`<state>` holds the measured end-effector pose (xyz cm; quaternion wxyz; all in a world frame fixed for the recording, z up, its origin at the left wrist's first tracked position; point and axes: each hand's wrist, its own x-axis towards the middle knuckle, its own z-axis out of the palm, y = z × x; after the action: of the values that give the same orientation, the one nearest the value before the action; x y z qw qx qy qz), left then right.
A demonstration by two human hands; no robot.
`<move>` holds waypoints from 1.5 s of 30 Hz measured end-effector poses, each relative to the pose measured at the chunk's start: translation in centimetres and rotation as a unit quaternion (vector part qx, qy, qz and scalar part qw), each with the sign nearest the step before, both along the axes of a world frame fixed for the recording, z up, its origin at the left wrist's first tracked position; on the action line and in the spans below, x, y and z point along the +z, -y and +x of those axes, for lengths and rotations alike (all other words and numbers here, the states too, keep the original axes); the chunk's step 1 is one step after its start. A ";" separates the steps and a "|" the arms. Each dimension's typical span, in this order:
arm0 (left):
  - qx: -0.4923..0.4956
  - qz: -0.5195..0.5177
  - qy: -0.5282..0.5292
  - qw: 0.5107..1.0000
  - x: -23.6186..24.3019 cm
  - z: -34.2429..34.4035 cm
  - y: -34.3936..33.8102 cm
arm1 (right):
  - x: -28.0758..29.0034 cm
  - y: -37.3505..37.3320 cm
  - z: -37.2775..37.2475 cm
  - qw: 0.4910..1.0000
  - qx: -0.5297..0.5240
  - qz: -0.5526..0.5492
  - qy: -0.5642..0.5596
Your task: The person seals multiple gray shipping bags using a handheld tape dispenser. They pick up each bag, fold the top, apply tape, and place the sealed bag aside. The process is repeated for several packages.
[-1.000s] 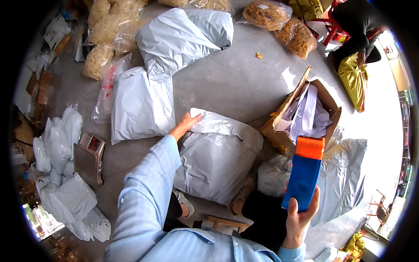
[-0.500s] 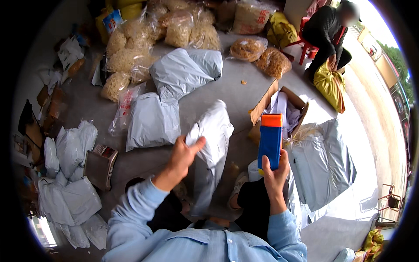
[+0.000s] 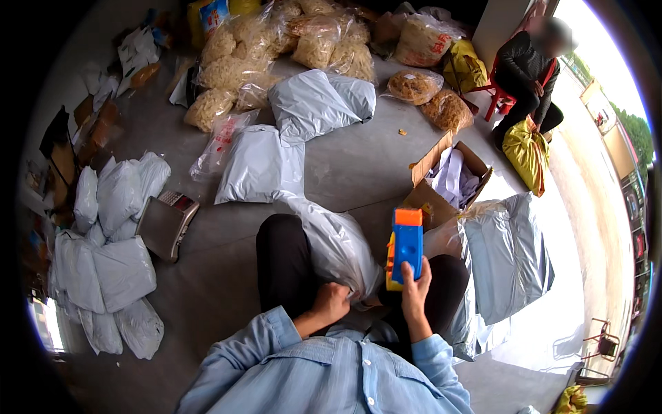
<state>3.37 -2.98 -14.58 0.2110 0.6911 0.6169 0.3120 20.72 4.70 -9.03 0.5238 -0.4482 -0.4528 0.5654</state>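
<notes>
A silvery-grey plastic mailer bag (image 3: 338,241) hangs between my knees, its lower end bunched in my left hand (image 3: 329,303), whose fingers are curled into a fist around it. What the bag holds is hidden. My right hand (image 3: 416,286) grips the lower end of a blocky blue handheld tool (image 3: 408,245) with an orange top and a yellow side. I cannot make out its exact kind. The tool is upright above my right knee, apart from the bag.
Full grey mailers (image 3: 262,165) lie ahead, before clear bags of pale dried food (image 3: 241,62). White parcels (image 3: 124,265) and a scale (image 3: 165,224) are at left. An open carton (image 3: 424,203) and a large grey bundle (image 3: 507,255) stand right. A person (image 3: 527,76) sits far right with a yellow sack (image 3: 525,155).
My left hand has come down towards my lap, bringing the mailer's end lower between my knees. The tool has dropped slightly and turned, showing its yellow side. My knees have risen into view.
</notes>
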 end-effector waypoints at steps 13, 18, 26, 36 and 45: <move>-0.281 -0.215 -0.104 0.929 1.8 0.5 0.7 | 2.8 -0.9 -0.9 0.995 0.090 -0.034 0.037; -0.380 -0.241 -0.035 0.892 2.8 0.7 -1.5 | 2.6 -1.9 -0.1 0.996 0.036 -0.080 -0.026; -0.064 -0.211 0.548 0.807 9.6 -7.8 -11.1 | 5.3 -2.8 0.2 0.983 0.169 -0.067 -0.018; -0.072 -0.243 0.550 0.795 5.0 -8.8 -17.1 | 5.3 -1.7 -2.4 0.968 0.208 -0.053 0.131; 0.066 -0.054 0.085 0.993 -5.4 -17.8 -34.5 | 6.7 2.1 2.4 0.927 0.201 -0.260 0.182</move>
<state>-14.40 31.54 -20.01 0.2788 0.6075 0.6567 0.3492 23.08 2.63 -2.30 0.1731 -0.5631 -0.4582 0.6655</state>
